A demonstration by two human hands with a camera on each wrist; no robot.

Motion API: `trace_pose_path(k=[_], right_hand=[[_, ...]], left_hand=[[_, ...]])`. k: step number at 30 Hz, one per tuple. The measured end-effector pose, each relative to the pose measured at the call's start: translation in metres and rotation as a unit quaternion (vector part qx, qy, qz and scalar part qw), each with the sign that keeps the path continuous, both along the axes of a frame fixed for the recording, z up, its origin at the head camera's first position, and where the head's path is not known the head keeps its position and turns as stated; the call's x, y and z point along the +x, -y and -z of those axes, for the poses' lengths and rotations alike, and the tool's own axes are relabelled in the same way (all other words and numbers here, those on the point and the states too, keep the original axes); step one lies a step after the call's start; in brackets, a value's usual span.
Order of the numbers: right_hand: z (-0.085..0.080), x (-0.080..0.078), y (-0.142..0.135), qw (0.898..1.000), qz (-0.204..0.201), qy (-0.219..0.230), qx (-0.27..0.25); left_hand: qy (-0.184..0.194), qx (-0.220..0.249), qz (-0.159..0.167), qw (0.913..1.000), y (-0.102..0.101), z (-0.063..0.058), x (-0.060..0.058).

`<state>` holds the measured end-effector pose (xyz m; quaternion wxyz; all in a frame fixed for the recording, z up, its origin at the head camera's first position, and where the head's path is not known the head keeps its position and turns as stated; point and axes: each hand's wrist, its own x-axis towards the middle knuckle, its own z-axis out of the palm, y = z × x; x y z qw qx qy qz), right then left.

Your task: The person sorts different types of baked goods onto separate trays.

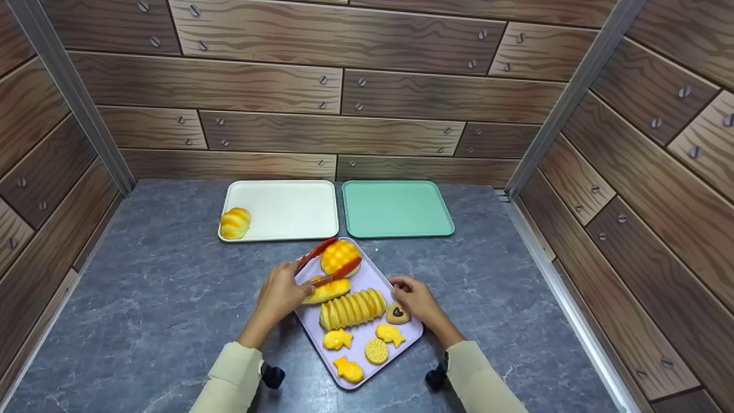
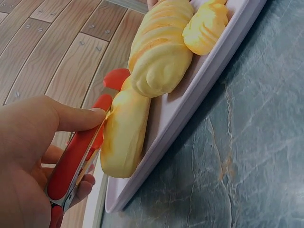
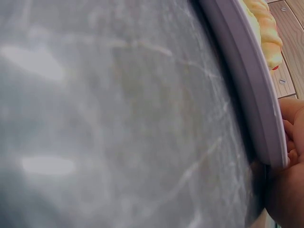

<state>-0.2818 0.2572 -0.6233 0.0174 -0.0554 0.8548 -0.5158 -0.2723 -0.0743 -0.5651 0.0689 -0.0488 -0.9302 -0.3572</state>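
Note:
My left hand [image 1: 282,292] grips a pair of red-handled tongs [image 2: 72,164] over the far left of a lilac tray [image 1: 319,351]. The red tips of the tongs stand on either side of a round, checkered yellow bun [image 1: 340,256] at the tray's far end. Just below the tongs lies a long bread roll [image 2: 124,137], partly covered by them in the head view. A ridged twisted loaf [image 1: 352,310] lies beside it. My right hand [image 1: 417,298] holds the tray's right edge, close by a heart-shaped cookie [image 1: 398,313] with a dark centre.
Fish-shaped cookies [image 1: 348,369] and a round cookie [image 1: 377,351] lie on the tray's near part. Behind stand a white tray [image 1: 287,209] with a striped bun [image 1: 235,222] in its left corner and a green tray [image 1: 397,207]. Wood-patterned walls [image 1: 258,83] enclose the grey table.

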Motion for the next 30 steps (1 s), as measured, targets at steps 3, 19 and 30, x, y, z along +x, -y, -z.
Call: trace_pose_path(k=[3, 19, 30], right_hand=[[0.000, 0.000, 0.000, 1.000, 0.002, 0.004, 0.001], [0.001, -0.001, 0.000, 1.000, 0.004, -0.001, 0.007], [0.001, 0.000, 0.000, 1.000, 0.000, -0.009, 0.006]], left_hand=[[-0.003, -0.005, 0.005, 1.0000, 0.000, -0.001, 0.000], [-0.003, 0.037, -0.020, 0.9991, 0.006, -0.011, -0.004], [-0.036, 0.061, -0.074, 0.9947, 0.034, -0.009, -0.023]])
